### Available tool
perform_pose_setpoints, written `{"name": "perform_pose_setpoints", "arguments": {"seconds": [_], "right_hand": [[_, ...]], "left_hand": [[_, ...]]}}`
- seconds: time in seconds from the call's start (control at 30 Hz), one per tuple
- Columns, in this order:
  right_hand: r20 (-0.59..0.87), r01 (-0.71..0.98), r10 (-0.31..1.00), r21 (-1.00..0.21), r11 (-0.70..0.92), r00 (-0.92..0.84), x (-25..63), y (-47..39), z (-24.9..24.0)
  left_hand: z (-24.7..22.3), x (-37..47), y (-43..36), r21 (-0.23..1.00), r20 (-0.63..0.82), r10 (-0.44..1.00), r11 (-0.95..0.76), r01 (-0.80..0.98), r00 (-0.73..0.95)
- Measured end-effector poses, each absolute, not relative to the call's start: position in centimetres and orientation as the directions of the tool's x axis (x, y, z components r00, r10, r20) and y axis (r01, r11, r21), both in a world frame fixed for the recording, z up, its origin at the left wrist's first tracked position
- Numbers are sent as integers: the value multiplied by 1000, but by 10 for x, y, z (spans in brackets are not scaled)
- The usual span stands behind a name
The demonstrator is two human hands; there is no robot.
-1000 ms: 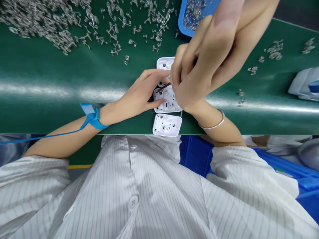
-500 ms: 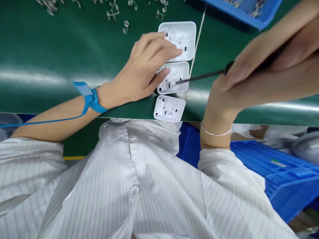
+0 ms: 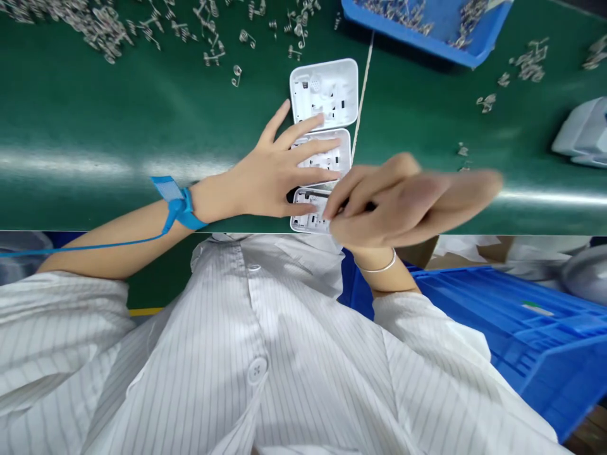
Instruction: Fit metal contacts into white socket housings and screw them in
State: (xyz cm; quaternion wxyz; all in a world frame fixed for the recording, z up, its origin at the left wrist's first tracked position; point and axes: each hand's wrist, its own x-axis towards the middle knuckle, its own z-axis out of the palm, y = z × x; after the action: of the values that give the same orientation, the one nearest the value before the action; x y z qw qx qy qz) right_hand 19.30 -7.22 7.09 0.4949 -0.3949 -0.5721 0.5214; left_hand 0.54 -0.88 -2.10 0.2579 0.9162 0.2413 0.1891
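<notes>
Three white plastic housings lie in a column at the table's front edge: a far housing [image 3: 348, 95], a middle housing [image 3: 344, 148] and a near housing [image 3: 303, 222]. My left hand [image 3: 265, 174] is open, its spread fingers lying across them, with the thumb at the near one. Over the near housing's right side, my right hand [image 3: 389, 202] is closed. A dark bit of the screwdriver [image 3: 370, 206] shows between its fingers. The shaft and tip are hidden by the hand.
Metal springs [image 3: 102, 31] lie heaped at the back left, with several loose ones nearby. A blue tray [image 3: 455, 54] of springs stands at the back right. A white object [image 3: 583, 133] sits far right. Below the table is a blue crate [image 3: 521, 322]. A blue wrist strap [image 3: 184, 208] trails a cord.
My right hand has come left and down, with the screwdriver, from the middle housing to the near one. My left hand has shifted toward me and spread its fingers. The view has moved slightly.
</notes>
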Motion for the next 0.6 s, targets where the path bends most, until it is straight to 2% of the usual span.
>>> {"name": "perform_pose_setpoints", "arguments": {"seconds": [0.1,0.17,0.23,0.3,0.47,0.6], "right_hand": [[221,11,968,-975,224,-123,193,-70,69],[369,32,929,-929,368,20,187,-61,64],[542,2,801,-829,560,253,178,-49,58],[593,-11,701,-760,649,397,169,-38,54],[531,14,783,-830,557,324,157,-31,59],[533,232,788,-846,481,309,155,-50,59]], "left_hand": [[-20,6,-10,584,235,558,-736,343,796],[-18,7,-12,608,226,583,-711,354,781],[-17,8,-12,623,217,590,-697,355,778],[-17,8,-11,630,210,581,-695,346,786],[-22,6,-9,639,210,568,-695,328,796],[-21,7,-11,610,225,553,-722,326,802]]}}
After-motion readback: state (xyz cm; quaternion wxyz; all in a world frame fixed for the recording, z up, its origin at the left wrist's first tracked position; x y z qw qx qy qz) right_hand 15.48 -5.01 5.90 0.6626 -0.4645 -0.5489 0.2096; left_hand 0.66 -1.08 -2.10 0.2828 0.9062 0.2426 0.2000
